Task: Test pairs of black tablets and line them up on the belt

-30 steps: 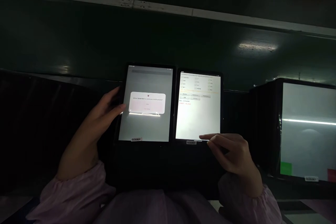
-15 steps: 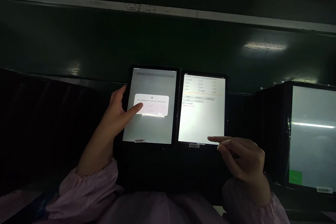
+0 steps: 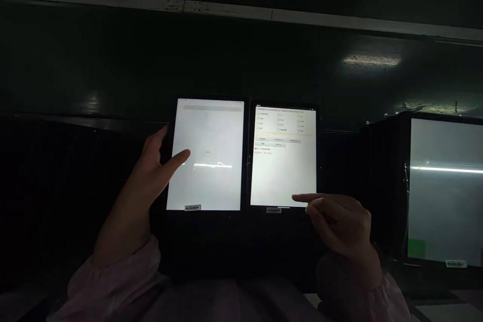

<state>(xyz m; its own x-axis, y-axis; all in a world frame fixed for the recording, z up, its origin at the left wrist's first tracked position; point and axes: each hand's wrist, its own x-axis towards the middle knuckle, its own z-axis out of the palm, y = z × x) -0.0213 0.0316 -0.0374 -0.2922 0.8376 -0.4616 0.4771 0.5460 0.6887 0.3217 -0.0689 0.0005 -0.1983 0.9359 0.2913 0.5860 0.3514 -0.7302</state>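
Two lit tablets, upright, side by side, edges nearly touching, against a dark green wall. Left tablet (image 3: 206, 153): pale blank screen, three small dots at centre, barcode sticker on lower bezel. Right tablet (image 3: 284, 155): checkbox list, grey buttons, red text line. Left hand (image 3: 151, 171): open, forefinger stretched onto left tablet's screen, thumb at its left edge. Right hand (image 3: 337, 221): loosely curled, forefinger out at right tablet's lower right corner. Third screen (image 3: 445, 191), far right, apart, green patch in lower corner.

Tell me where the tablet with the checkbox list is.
Head view, centre-right: the checkbox tablet stands beside the blank tablet, right hand pointing at its bottom edge.
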